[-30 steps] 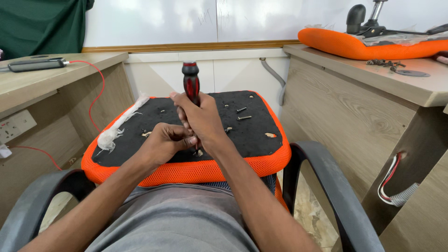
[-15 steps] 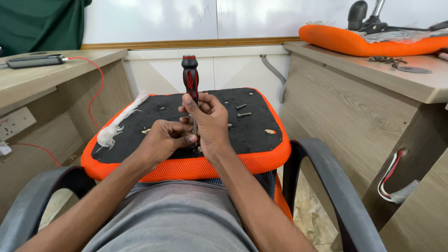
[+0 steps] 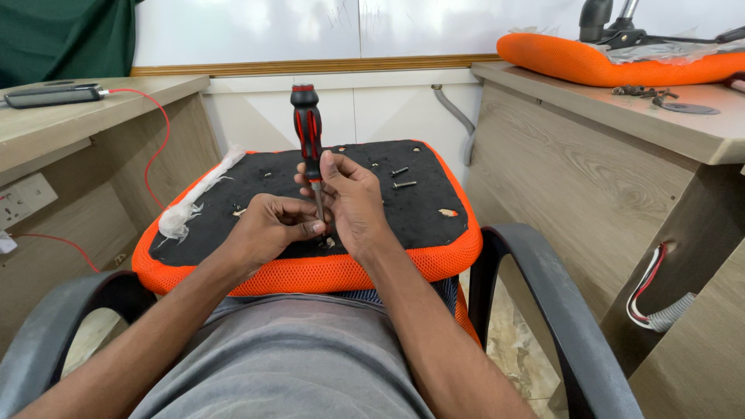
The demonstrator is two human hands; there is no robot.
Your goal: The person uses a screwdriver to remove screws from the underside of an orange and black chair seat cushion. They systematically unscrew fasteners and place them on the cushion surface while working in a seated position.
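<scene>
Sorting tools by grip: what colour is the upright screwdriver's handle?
Red and black handle, clearest in the head view.

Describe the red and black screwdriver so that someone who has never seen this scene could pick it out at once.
Find the orange-edged seat cushion with the black underside lying across the person's lap. Above its near middle, the left hand and right hand meet around a thin metal shaft. The red and black screwdriver stands upright there, the only tall thing among small loose screws.
</scene>
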